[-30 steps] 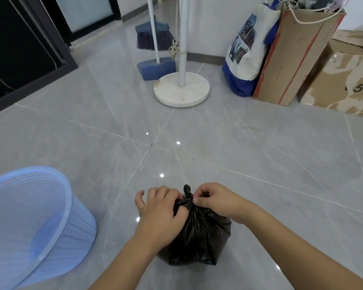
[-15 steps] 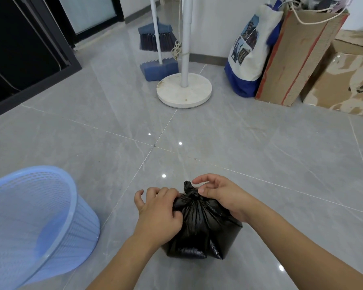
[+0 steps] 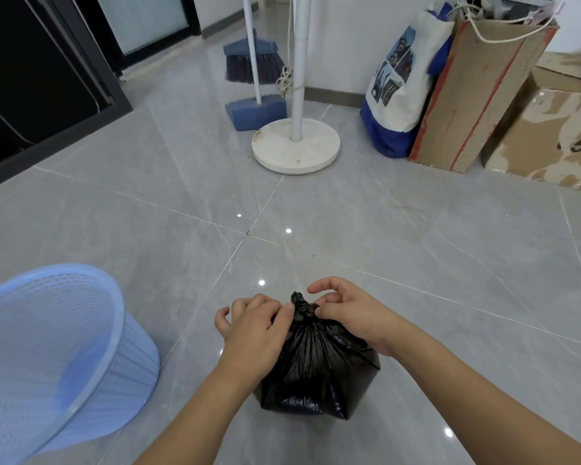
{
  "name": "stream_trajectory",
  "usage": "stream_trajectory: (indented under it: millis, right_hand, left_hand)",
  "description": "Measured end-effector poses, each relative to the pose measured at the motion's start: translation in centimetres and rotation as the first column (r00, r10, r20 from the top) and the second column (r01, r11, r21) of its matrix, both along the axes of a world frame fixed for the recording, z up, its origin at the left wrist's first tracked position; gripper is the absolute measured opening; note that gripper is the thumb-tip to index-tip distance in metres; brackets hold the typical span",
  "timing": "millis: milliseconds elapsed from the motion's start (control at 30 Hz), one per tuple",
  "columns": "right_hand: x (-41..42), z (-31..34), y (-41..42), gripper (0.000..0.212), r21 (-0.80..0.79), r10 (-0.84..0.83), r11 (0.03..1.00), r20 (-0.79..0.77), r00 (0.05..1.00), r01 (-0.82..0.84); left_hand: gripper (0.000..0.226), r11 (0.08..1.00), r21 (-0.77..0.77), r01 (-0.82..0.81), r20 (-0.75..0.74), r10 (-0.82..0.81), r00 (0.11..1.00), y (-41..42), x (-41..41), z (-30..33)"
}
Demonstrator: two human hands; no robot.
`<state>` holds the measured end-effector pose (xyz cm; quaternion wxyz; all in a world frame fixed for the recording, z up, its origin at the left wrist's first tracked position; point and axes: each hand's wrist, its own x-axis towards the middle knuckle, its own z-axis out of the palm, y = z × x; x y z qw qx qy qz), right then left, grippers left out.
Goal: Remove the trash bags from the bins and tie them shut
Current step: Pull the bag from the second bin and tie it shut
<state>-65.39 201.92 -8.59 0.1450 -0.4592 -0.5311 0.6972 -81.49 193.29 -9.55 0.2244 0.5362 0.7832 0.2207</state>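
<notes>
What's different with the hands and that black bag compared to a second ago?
The right hand has loosened: its upper fingers have lifted off the knot, though the lower ones still pinch it. The black bag has shifted slightly right. The left hand keeps gripping the bag's neck, and the blue bin lies tipped as before.

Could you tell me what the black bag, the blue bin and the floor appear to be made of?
Black bag: thin glossy plastic film, judging by fine pleats gathered into its knot.
Blue bin: moulded plastic, probably rigid, with a smooth rim and perforated mesh wall.
Floor: polished grey tile, likely ceramic or stone-look, given grout lines, faint veining and mirror-like light spots.
</notes>
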Motion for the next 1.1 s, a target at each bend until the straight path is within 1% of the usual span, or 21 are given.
stream_trajectory:
  millis: [67, 100, 200, 333, 467, 567, 600, 667, 700, 767, 800, 867, 967, 1067, 1100]
  right_hand:
    - [-0.1, 0.0, 0.0, 0.028, 0.025, -0.028, 0.999, 0.006, 1.000, 0.027]
    - [-0.2, 0.0, 0.0, 0.026, 0.033, -0.046, 0.998, 0.006, 0.999, 0.045]
    - [-0.3, 0.0, 0.0, 0.023, 0.018, -0.091, 0.996, -0.012, 0.996, 0.091]
    - [-0.5, 0.0, -0.2, 0.021, 0.025, -0.071, 0.997, -0.018, 0.997, 0.072]
    - [-0.4, -0.1, -0.2, 0.018, 0.084, -0.031, 0.996, 0.059, 0.998, 0.026]
    - [-0.5, -0.1, -0.3, 0.015, 0.149, 0.016, 0.988, 0.166, 0.986, -0.041]
    - [-0.6, 0.0, -0.3, 0.014, 0.150, 0.036, 0.986, 0.203, 0.979, -0.067]
    - [-0.5, 0.2, -0.3, 0.013, 0.081, 0.097, 0.989, 0.247, 0.964, -0.121]
    - [-0.3, 0.4, -0.2, 0.015, 0.001, 0.137, 0.990, 0.234, 0.963, -0.142]
    - [-0.1, 0.6, 0.0, 0.019, -0.203, 0.183, 0.967, 0.150, 0.972, -0.151]
    - [0.0, 0.6, 0.0, 0.019, -0.293, 0.176, 0.946, 0.115, 0.978, -0.136]
    - [0.0, 0.1, 0.1, 0.015, -0.397, 0.141, 0.913, 0.087, 0.986, -0.095]
    - [0.0, -0.8, 0.0, 0.020, -0.403, 0.089, 0.914, 0.102, 0.991, -0.041]
    - [0.4, -1.2, 0.2, 0.027, -0.286, 0.073, 0.958, 0.171, 0.982, -0.021]
    - [0.5, -1.2, 0.2, 0.027, -0.255, 0.068, 0.967, 0.174, 0.982, -0.022]
  left_hand:
    - [0.013, 1.000, 0.024, 0.015, -0.057, -0.014, 0.998, 0.2, -0.1, 0.2]
    - [0.006, 0.999, 0.031, 0.042, -0.071, -0.040, 0.997, 0.2, -0.2, 0.3]
    - [0.013, 0.995, 0.037, 0.088, -0.058, -0.086, 0.995, 0.4, -0.1, 0.5]
    - [0.011, 0.999, 0.033, 0.037, -0.006, -0.036, 0.999, 0.6, 0.2, 0.5]
    - [0.011, 0.998, 0.032, 0.047, -0.032, -0.046, 0.998, 0.5, 0.2, 0.1]
    - [0.012, 0.996, 0.075, 0.053, -0.106, -0.044, 0.993, 0.5, 0.2, 0.1]
    - [0.012, 0.994, 0.086, 0.060, -0.140, -0.047, 0.989, 0.5, 0.2, 0.1]
    - [0.013, 0.990, 0.104, 0.094, -0.225, -0.069, 0.972, 0.3, 0.2, 0.1]
    - [0.013, 0.987, 0.106, 0.122, -0.277, -0.089, 0.957, 0.1, 0.2, 0.0]
    - [0.012, 0.977, 0.115, 0.178, -0.372, -0.124, 0.920, -0.1, 0.1, -0.3]
    - [0.012, 0.974, 0.117, 0.196, -0.403, -0.133, 0.905, -0.1, 0.1, -0.5]
    - [0.013, 0.973, 0.107, 0.204, -0.431, -0.140, 0.891, 0.0, 0.2, -0.8]
    - [0.012, 0.978, 0.104, 0.183, -0.426, -0.123, 0.897, 0.1, 0.4, -1.1]
    - [0.011, 0.985, 0.092, 0.147, -0.383, -0.101, 0.918, 0.0, -0.1, -1.4]
    - [0.010, 0.984, 0.092, 0.152, -0.358, -0.110, 0.927, -0.2, -0.3, -1.5]
